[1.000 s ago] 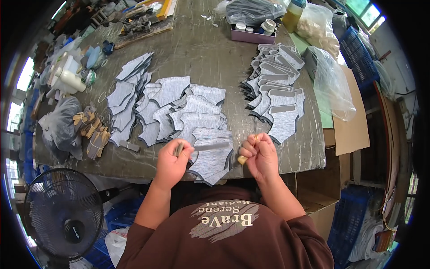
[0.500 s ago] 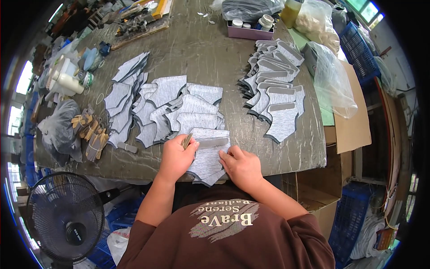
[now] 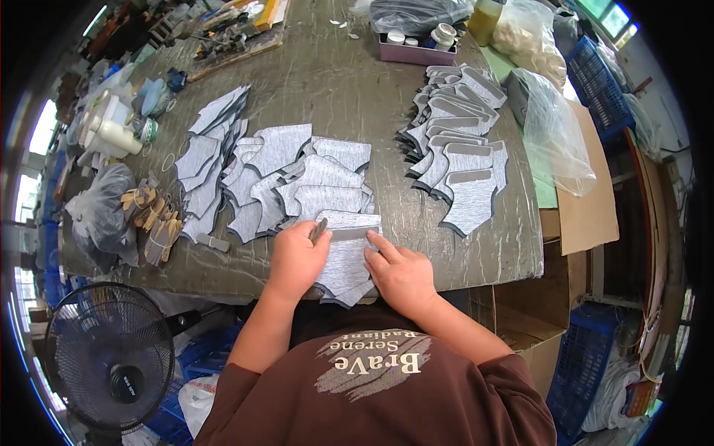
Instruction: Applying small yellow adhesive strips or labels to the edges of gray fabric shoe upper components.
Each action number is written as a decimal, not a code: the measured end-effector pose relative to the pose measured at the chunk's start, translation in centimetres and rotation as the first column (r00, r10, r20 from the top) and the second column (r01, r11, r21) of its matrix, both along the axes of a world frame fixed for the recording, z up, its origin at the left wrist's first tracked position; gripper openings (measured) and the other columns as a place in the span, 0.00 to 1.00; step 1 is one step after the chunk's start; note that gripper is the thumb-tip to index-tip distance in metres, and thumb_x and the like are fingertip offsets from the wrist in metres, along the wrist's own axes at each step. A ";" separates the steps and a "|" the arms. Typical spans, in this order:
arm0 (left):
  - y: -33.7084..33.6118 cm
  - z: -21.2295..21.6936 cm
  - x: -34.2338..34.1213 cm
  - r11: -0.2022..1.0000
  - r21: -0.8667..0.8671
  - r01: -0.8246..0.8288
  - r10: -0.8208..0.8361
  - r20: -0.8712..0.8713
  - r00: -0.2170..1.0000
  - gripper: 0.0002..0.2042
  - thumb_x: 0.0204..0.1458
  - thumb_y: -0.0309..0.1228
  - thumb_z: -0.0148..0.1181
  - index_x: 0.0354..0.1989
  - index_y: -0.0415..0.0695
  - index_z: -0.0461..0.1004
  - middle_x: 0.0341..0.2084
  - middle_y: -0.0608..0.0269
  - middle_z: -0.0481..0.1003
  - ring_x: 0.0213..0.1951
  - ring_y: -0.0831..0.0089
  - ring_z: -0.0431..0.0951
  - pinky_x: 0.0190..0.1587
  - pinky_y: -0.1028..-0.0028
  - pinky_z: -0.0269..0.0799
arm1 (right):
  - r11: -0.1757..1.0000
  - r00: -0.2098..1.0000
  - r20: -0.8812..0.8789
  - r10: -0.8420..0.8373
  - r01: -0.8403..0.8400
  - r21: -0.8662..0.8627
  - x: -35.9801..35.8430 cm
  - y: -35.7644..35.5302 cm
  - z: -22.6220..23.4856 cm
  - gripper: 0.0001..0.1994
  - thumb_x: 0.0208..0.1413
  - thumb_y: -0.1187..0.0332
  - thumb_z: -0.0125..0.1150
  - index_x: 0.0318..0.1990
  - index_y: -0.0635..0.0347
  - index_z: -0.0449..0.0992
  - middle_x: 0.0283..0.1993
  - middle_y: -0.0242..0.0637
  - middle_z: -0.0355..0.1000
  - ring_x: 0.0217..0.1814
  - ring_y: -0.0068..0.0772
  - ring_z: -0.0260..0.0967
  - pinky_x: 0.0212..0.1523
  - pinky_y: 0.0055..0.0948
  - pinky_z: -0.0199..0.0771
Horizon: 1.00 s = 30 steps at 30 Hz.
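Note:
A grey fabric-faced cut piece lies at the near edge of the worktable, on top of a small stack. My left hand rests on its left side and pinches a thin dark tool against its top edge. My right hand lies flat on the piece's right side, fingers spread and pressing down. Just beyond, overlapping rows of the same grey pieces fan out to the left. A second stack of grey pieces with dark edges sits further right.
A clear plastic bag and cardboard sheet lie at the table's right edge. Bottles, a bag and tan bundled pieces sit at the left. A small box of jars stands at the back. A black fan stands lower left.
Both hands were raised together near the table edge; they have come down onto the nearest grey piece, the right hand flattening on it and the left bringing the tool to its top edge.

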State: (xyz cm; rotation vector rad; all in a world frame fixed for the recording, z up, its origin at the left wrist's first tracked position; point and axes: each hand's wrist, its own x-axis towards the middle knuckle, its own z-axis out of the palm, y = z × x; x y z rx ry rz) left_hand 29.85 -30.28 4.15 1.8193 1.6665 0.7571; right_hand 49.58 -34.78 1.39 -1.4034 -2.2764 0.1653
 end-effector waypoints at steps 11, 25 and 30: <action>-1.8 -0.1 -0.1 0.997 0.067 0.038 -0.059 0.350 0.935 0.05 0.49 0.23 0.61 0.30 0.38 0.71 0.23 0.61 0.73 0.23 0.71 0.71 0.26 0.73 0.67 | 0.991 0.939 -0.336 -0.077 0.036 -0.127 -0.8 2.3 2.3 0.10 0.45 0.69 0.66 0.36 0.55 0.73 0.41 0.35 0.70 0.29 0.40 0.72 0.27 0.34 0.72; -2.0 1.3 -1.0 0.873 -0.376 0.311 0.149 0.812 0.564 0.18 0.61 0.31 0.47 0.56 0.32 0.64 0.27 0.68 0.68 0.23 0.85 0.63 0.23 0.84 0.60 | 0.968 0.919 -0.306 -0.249 0.243 -0.056 11.5 7.4 6.5 0.06 0.47 0.73 0.63 0.34 0.56 0.77 0.28 0.39 0.72 0.34 0.44 0.70 0.35 0.37 0.69; -2.4 1.4 0.7 0.919 -0.227 0.323 -0.082 0.691 0.718 0.19 0.58 0.27 0.51 0.57 0.33 0.63 0.31 0.67 0.70 0.27 0.84 0.66 0.28 0.84 0.62 | 0.959 0.865 -0.426 -0.267 0.280 -0.031 9.1 7.9 5.8 0.06 0.48 0.74 0.62 0.34 0.60 0.78 0.29 0.40 0.73 0.34 0.40 0.72 0.35 0.32 0.70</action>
